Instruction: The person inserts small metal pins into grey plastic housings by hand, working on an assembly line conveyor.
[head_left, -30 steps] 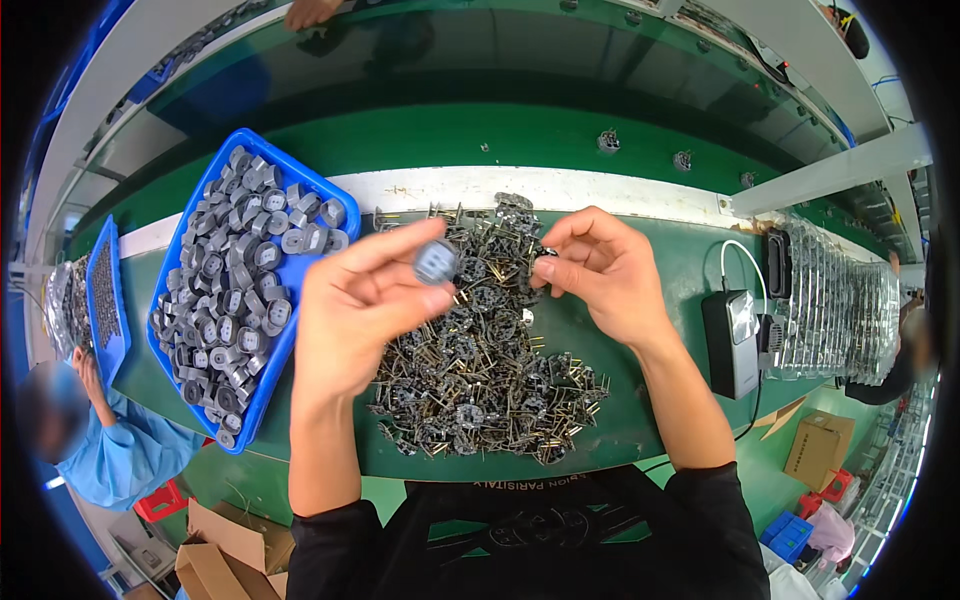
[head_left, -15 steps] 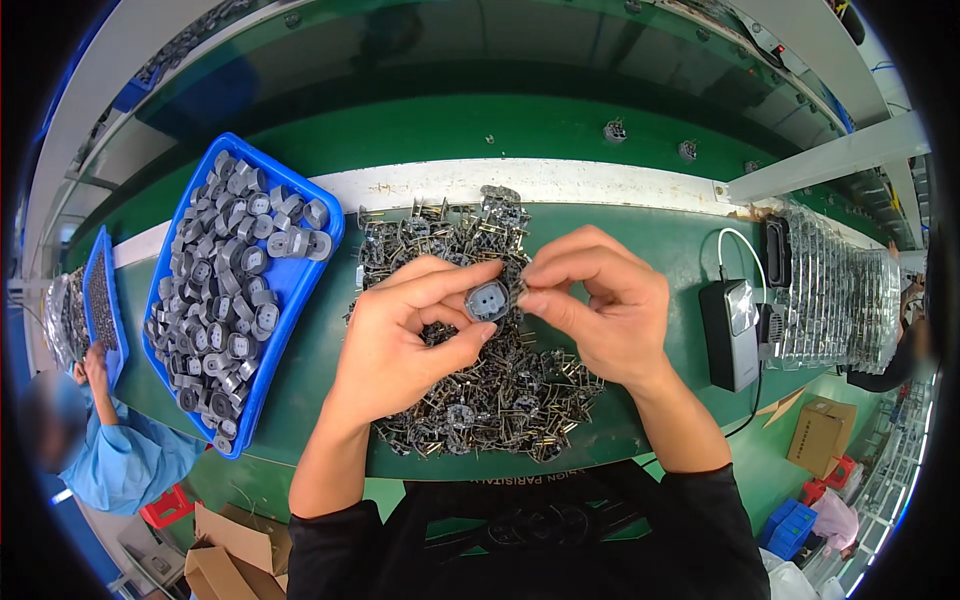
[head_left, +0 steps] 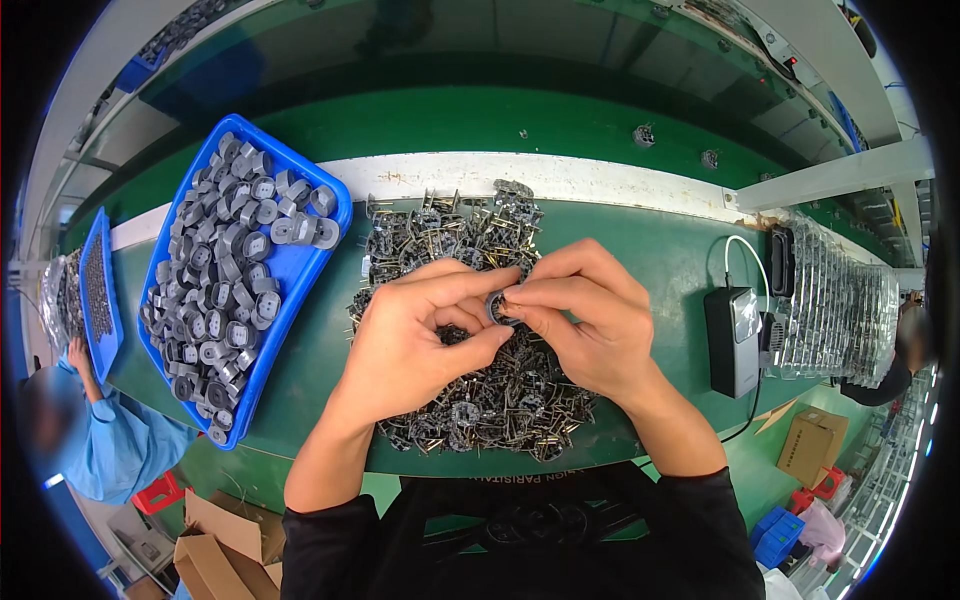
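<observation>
Between the thumb and fingers of my left hand [head_left: 405,335] is a small grey plastic socket housing [head_left: 494,307], turned so its open side faces right. My right hand [head_left: 600,325] pinches a tiny metal part [head_left: 510,309] at that opening; the fingertips cover most of it, so how far in it sits cannot be told. Both hands hover over a wide pile of dark socket inserts with metal pins [head_left: 520,405] on the green bench [head_left: 650,235]. To the left, a blue tray [head_left: 300,268] is heaped with grey plastic housings [head_left: 225,270].
A power bank [head_left: 733,340] with a white cable and stacked clear plastic trays [head_left: 835,300] stand on the right. Behind the white ledge [head_left: 560,172], loose inserts [head_left: 643,135] lie on a green strip. Left, a person in blue [head_left: 130,440] reaches to another blue tray [head_left: 100,285].
My right hand has moved left to meet the housing. The housing has turned from facing up to facing right. The view has shifted slightly.
</observation>
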Motion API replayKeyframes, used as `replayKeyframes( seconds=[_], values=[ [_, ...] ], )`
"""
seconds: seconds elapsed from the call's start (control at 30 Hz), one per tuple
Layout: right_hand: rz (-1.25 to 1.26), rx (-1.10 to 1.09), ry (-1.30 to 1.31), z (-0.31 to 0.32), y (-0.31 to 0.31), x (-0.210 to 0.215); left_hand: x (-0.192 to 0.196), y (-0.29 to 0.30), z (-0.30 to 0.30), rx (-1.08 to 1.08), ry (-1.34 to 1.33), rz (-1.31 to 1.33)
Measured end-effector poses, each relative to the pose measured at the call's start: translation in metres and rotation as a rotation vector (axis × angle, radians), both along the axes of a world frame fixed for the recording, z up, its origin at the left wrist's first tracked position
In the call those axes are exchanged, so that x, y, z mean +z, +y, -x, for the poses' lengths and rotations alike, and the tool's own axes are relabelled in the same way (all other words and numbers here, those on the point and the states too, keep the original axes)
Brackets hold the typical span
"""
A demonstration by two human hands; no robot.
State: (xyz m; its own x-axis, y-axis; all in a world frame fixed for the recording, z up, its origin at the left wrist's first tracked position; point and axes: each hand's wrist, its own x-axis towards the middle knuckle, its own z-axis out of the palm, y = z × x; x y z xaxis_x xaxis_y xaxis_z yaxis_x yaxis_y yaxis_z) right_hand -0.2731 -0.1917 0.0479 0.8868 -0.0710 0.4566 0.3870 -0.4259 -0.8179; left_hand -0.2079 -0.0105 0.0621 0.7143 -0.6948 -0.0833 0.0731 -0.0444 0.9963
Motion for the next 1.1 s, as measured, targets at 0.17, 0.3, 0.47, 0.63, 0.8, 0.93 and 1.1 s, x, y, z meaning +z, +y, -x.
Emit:
replayKeyframes(
  seconds=[0.17,0.3,0.47,0.63,0.8,0.93,1.1],
  values=[
    [-0.596,0.035,0.442,-0.001,0.01,0.01,0.003,0.0,0.0,0.086,0.048,0.013],
    [-0.111,-0.112,0.302,-0.027,-0.017,0.0,0.01,0.019,-0.023,0.33,-0.894,-0.416],
    [0.187,-0.41,0.437,-0.102,-0.065,-0.008,0.014,0.06,-0.043,0.539,-1.038,-0.812],
    [0.599,-0.467,0.222,-0.129,-0.094,-0.044,0.012,0.065,-0.044,0.445,-0.872,-0.781],
    [0.572,-0.07,0.086,-0.106,-0.049,-0.023,0.014,0.065,-0.043,0.492,-0.836,-0.801],
    [0.6,0.184,0.28,-0.105,-0.029,-0.011,0.009,0.059,-0.047,0.545,-0.925,-0.687],
    [0.305,0.151,0.324,-0.095,-0.028,-0.003,0.007,0.039,-0.038,0.428,-0.968,-0.214]
  ],
)
